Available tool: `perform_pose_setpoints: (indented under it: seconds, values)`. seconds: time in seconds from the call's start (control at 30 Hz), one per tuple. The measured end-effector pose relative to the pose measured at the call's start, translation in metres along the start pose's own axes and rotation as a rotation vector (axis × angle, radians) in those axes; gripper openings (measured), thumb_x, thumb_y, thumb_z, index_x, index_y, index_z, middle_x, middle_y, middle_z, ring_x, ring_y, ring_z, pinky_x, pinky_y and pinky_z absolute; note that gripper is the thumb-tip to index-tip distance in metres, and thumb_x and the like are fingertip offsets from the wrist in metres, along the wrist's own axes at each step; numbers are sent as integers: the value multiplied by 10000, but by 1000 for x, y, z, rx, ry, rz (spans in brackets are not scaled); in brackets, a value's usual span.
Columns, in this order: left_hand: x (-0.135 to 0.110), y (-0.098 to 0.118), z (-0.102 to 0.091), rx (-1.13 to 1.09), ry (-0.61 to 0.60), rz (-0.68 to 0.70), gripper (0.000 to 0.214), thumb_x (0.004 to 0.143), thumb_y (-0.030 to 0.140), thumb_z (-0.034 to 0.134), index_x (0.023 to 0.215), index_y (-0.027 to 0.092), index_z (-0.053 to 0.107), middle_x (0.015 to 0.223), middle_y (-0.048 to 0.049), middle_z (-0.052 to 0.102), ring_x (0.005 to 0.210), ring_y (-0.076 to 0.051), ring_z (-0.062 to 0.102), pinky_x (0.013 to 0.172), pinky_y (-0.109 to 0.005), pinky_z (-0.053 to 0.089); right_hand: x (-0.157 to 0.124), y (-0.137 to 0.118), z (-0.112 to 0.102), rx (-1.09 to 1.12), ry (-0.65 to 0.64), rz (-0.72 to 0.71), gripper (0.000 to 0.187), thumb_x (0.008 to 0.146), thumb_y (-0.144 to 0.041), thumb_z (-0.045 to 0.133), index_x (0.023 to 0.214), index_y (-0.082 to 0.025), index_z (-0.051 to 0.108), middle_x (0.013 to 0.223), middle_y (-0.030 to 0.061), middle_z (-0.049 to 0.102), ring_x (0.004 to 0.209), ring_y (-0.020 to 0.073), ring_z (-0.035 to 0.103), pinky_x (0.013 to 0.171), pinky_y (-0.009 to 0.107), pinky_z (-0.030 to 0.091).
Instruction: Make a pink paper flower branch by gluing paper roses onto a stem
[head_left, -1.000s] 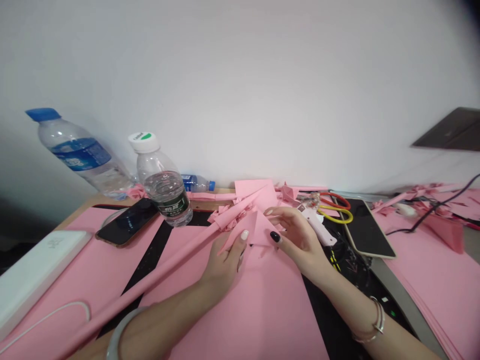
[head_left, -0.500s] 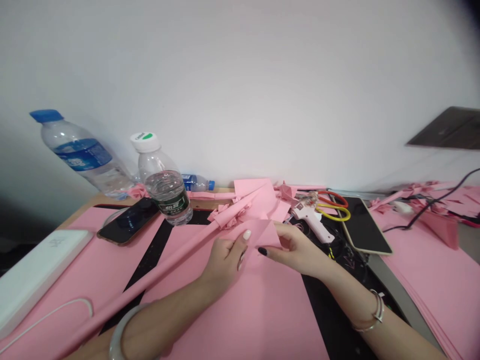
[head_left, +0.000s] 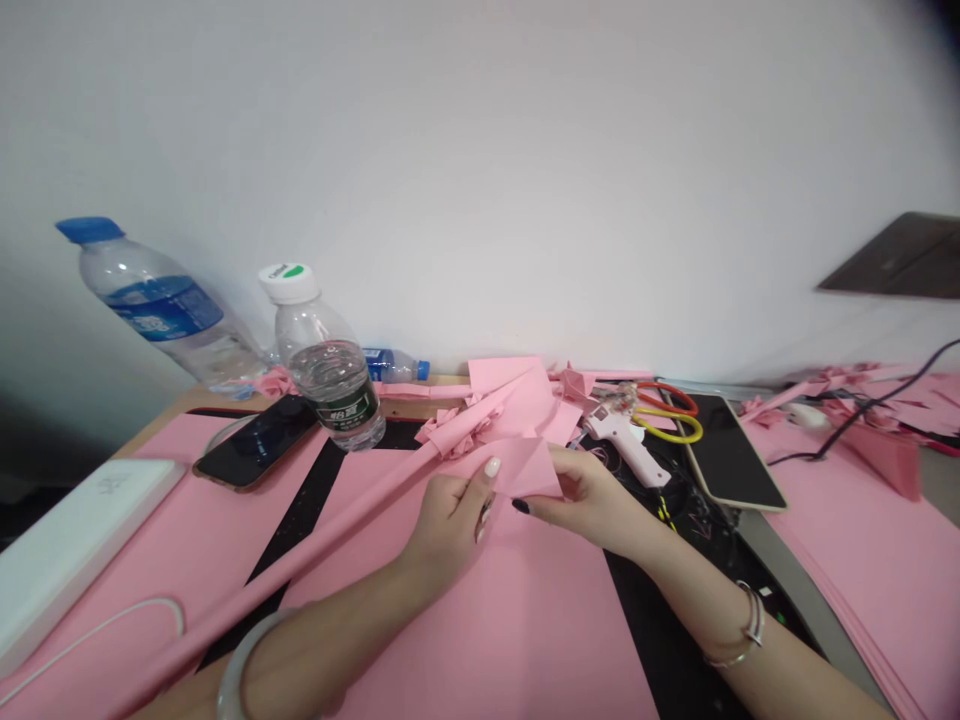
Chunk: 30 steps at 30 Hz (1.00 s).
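Both hands meet over a large pink sheet [head_left: 517, 620] on the desk. Between them is a small folded piece of pink paper [head_left: 525, 465]. My left hand [head_left: 450, 520] pinches its left edge, thumb on top. My right hand [head_left: 585, 500] grips its right side, fingers curled under and a dark-nailed thumb on the lower edge. A long rolled pink paper tube [head_left: 337, 535] runs diagonally past my left hand, with small pink paper flowers [head_left: 450, 428] near its upper end.
A white glue gun [head_left: 626, 445], red and yellow scissors [head_left: 667, 415] and a phone [head_left: 731, 460] lie right of my hands. Left are a water bottle [head_left: 322, 365], a larger bottle [head_left: 157, 305], another phone [head_left: 255, 442] and a white power bank [head_left: 71, 545]. A black cable [head_left: 855, 425] crosses the right.
My right hand dropped from above the paper and closed on its right side beside my left hand. The small paper piece now lies flatter between both hands.
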<state>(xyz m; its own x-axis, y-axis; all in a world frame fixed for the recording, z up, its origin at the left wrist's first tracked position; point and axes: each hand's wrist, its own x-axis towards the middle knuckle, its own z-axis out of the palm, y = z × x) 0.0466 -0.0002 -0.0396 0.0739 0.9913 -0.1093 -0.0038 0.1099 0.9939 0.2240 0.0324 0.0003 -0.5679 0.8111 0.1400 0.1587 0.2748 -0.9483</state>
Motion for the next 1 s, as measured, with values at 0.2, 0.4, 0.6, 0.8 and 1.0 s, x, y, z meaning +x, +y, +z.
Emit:
perform_pose_setpoints:
  seconds: [0.2, 0.4, 0.6, 0.8, 1.0]
  values:
    - [1, 6, 1, 21, 9, -5, 680, 843, 740, 459, 418, 220, 351, 415, 32, 339, 430, -93, 316, 467, -265, 246, -1, 1, 1, 11, -26, 38, 107, 781, -106, 646, 857, -168, 691, 904, 34, 623, 829, 168, 597, 853, 345, 501]
    - [1, 6, 1, 32, 8, 9, 674, 863, 717, 450, 414, 225, 346, 410, 32, 331, 424, -95, 310, 461, -270, 249, -1, 2, 1, 15, -28, 42, 66, 794, -124, 650, 830, -175, 671, 889, 33, 608, 814, 166, 591, 888, 379, 507]
    - [2, 9, 1, 3, 105, 18, 648, 862, 689, 498, 438, 223, 348, 420, 40, 324, 437, -100, 302, 457, -266, 243, 0, 6, 5, 236, 70, 65, 359, 801, -149, 697, 1118, -240, 556, 974, 25, 658, 803, 139, 644, 648, 239, 537]
    - [5, 13, 2, -69, 202, 27, 636, 864, 703, 497, 468, 219, 379, 426, 38, 360, 437, -105, 345, 468, -257, 292, 2, 16, 7, 341, 130, 221, 357, 755, -199, 764, 1038, -212, 547, 729, -33, 653, 498, 88, 574, 407, 168, 390]
    - [3, 9, 2, -135, 157, 5, 640, 847, 707, 530, 469, 210, 390, 434, 35, 380, 440, -102, 371, 483, -253, 320, -3, 18, 14, 314, 147, 65, 262, 905, -402, 643, 785, -177, 580, 582, -42, 545, 450, 78, 450, 450, 222, 378]
